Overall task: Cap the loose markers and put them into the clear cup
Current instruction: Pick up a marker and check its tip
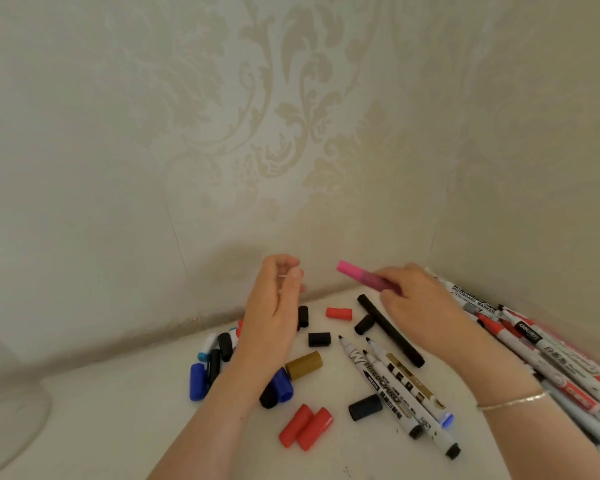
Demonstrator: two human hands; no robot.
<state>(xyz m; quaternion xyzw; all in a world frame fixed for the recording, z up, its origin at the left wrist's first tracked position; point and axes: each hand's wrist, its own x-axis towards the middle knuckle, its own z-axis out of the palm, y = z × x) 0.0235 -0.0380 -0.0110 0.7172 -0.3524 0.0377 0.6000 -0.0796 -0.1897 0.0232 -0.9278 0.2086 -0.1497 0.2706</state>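
Caps [338, 313] and uncapped markers [392, 386] scattered beneath both hands.

The pile of whiteboard markers [548, 355] runs off the right edge. The right hand [420, 299] hides the pink marker's [364, 277] lower end. The left forearm covers several caps [278, 388]. A pale rounded object [11, 410] at far left is blurred.
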